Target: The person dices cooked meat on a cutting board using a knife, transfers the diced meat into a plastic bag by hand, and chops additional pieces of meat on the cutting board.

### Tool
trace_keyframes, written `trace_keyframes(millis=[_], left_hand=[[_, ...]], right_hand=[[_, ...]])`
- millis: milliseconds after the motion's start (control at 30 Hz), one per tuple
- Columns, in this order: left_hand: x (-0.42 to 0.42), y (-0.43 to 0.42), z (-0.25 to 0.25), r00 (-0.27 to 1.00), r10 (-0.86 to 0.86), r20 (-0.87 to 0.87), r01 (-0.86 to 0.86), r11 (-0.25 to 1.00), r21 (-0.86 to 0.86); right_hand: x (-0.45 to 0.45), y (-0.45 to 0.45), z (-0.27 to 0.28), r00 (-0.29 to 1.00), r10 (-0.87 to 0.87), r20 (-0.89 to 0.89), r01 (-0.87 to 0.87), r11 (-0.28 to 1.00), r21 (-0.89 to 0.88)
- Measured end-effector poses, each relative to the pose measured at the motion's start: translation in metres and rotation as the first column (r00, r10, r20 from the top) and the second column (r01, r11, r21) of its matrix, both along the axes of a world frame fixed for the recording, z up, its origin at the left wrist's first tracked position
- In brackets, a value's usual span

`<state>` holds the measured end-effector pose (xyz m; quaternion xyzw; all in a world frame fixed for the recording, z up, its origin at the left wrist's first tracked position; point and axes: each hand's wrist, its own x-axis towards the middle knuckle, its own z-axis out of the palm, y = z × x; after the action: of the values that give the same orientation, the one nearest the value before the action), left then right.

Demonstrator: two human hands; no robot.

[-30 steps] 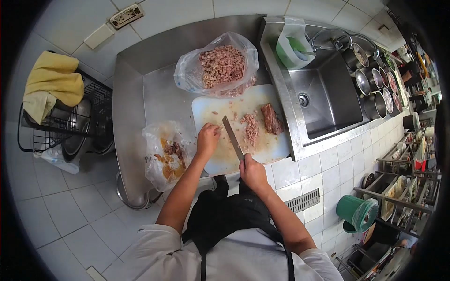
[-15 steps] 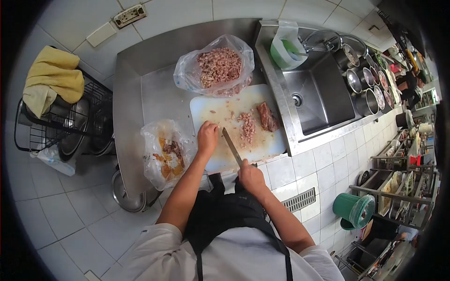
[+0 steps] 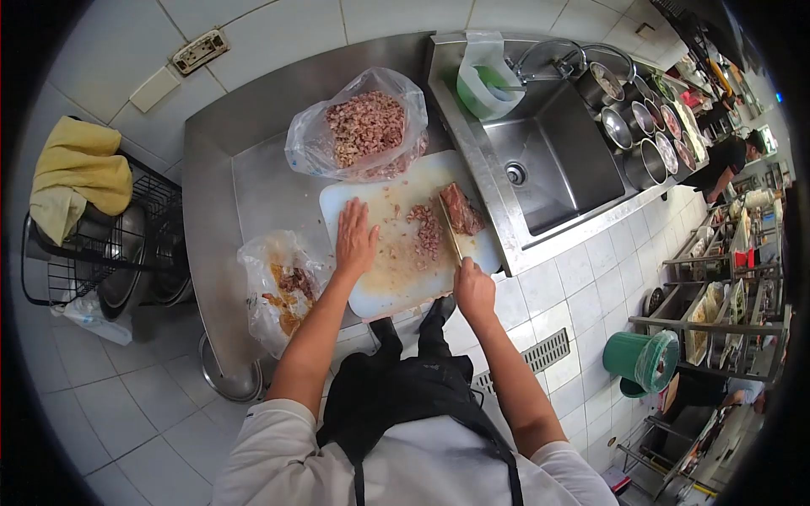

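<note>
My right hand [image 3: 474,291] grips the handle of a knife [image 3: 450,229], whose blade lies between a pile of chopped meat [image 3: 426,232] and a larger dark piece of meat [image 3: 461,210]. Both lie on a white cutting board [image 3: 380,291]. My left hand [image 3: 356,239] rests with fingers spread at the board's left side and holds nothing. Behind the board sits an open plastic bag [image 3: 308,139] full of diced meat [image 3: 367,126]. A second plastic bag [image 3: 263,316] with dark meat scraps and yellow-brown residue lies to the left.
A sink [image 3: 553,160] is right of the board, with a green container [image 3: 481,88] behind it and several metal pots [image 3: 643,164] beyond. A wire rack [image 3: 63,274] holds a yellow cloth [image 3: 84,164] at left. A person in dark clothes [image 3: 721,160] stands far right.
My left hand has opened flat, its fingers now spread on the board. The knife has moved right across the chopped meat to the edge of the large piece. The view has shifted slightly.
</note>
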<state>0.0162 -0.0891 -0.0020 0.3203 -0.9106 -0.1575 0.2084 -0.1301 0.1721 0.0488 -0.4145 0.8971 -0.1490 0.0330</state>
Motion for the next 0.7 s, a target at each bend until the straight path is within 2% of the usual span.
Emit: trace_keyframes(millis=[100,200,233,333,433,533,700], left_hand=[[-0.004,0.017,-0.001,0.981,-0.194,-0.005,0.193,0.973,0.123],[0.0,0.04,0.009,0.929,-0.356,-0.099,0.369,0.884,0.287],[0.003,0.046,0.015,0.929,-0.341,-0.142,0.364,0.909,0.204],[0.015,0.043,0.018,0.971,-0.105,-0.215,0.153,0.963,0.223],[0.027,0.027,0.017,0.969,0.055,-0.24,0.016,0.959,0.283],[0.031,0.018,0.017,0.971,0.057,-0.234,0.013,0.958,0.288],[0.038,0.025,0.014,0.972,0.044,-0.231,0.01,0.974,0.227]], right_hand=[[0.001,-0.017,-0.025,0.993,0.071,-0.091,-0.066,0.996,0.061],[0.015,-0.018,-0.023,0.961,0.249,-0.123,-0.23,0.961,0.152],[0.019,-0.015,-0.02,0.954,0.274,-0.12,-0.257,0.956,0.138],[0.014,-0.008,-0.003,0.954,0.299,0.008,-0.299,0.954,0.008],[-0.007,-0.026,-0.008,0.967,0.231,-0.104,-0.233,0.972,-0.006],[-0.036,-0.054,-0.017,0.96,0.219,-0.174,-0.221,0.975,0.011],[-0.038,-0.061,-0.028,0.899,0.398,-0.185,-0.388,0.917,0.089]])
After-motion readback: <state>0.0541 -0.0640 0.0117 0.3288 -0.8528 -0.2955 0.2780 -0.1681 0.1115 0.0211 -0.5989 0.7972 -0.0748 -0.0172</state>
